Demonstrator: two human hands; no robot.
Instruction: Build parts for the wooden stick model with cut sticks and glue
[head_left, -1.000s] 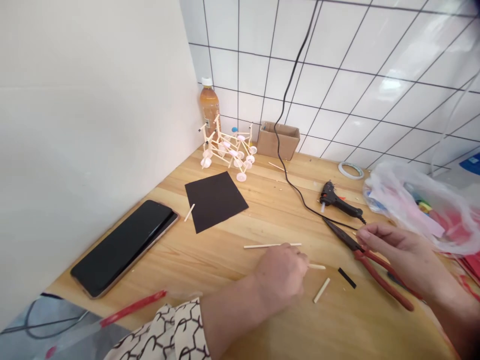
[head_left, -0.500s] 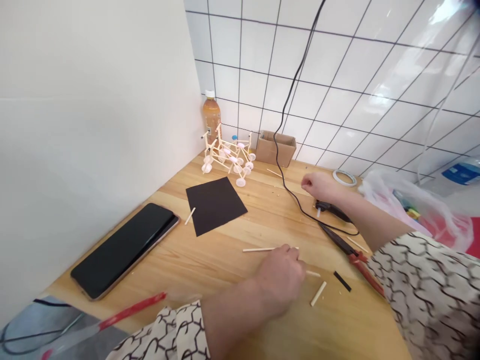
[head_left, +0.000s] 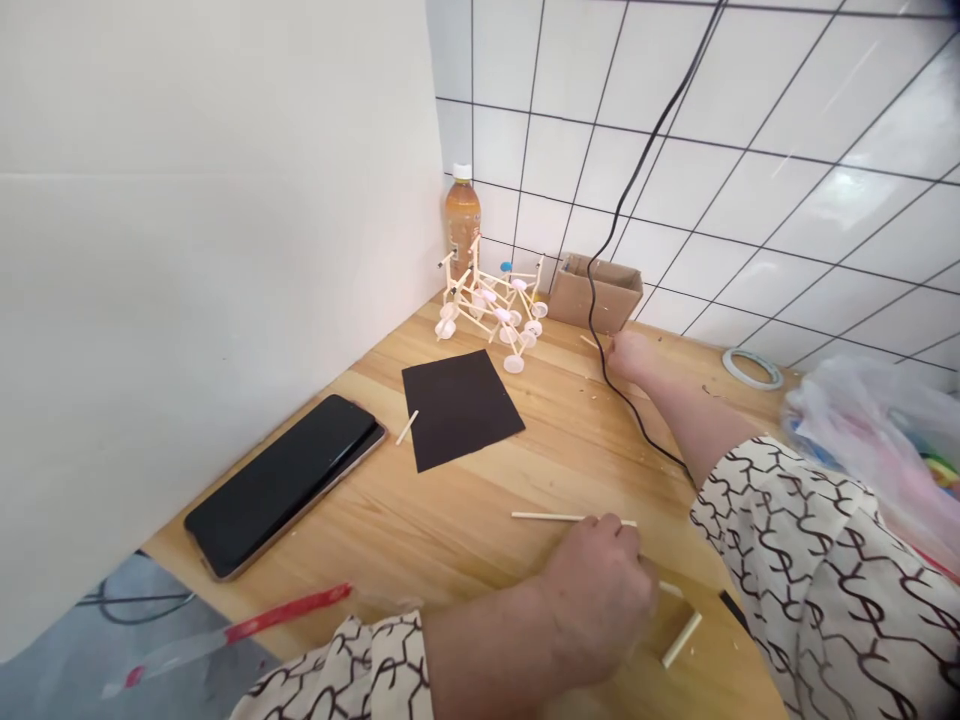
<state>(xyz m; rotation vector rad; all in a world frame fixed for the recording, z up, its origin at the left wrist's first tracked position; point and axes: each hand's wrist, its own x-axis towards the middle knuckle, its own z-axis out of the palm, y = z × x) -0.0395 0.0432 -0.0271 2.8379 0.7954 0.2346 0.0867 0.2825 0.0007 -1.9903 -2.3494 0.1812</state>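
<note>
My left hand (head_left: 600, 590) rests low on the wooden table, its fingers curled down on a thin wooden stick (head_left: 544, 516) that lies flat. Close by its right side are two short wooden pieces, one of them a thicker stick (head_left: 681, 641), and a small black strip (head_left: 733, 607). My right hand (head_left: 631, 356) is stretched far forward by the cardboard box (head_left: 596, 295). Its closed fingers are at the right end of another thin stick (head_left: 589, 341); the fingertips are partly hidden.
Stick models with pale round wheels (head_left: 491, 305) stand before a drink bottle (head_left: 463, 212). A black sheet (head_left: 465, 410), a phone (head_left: 285, 485), a tape roll (head_left: 752, 368) and a plastic bag (head_left: 847, 410) lie around. A black cable (head_left: 606, 370) crosses the table beside my right hand.
My right hand has moved from near the glue gun to the stick at the back. The glue gun and pliers are now hidden by my right arm. The view has turned left.
</note>
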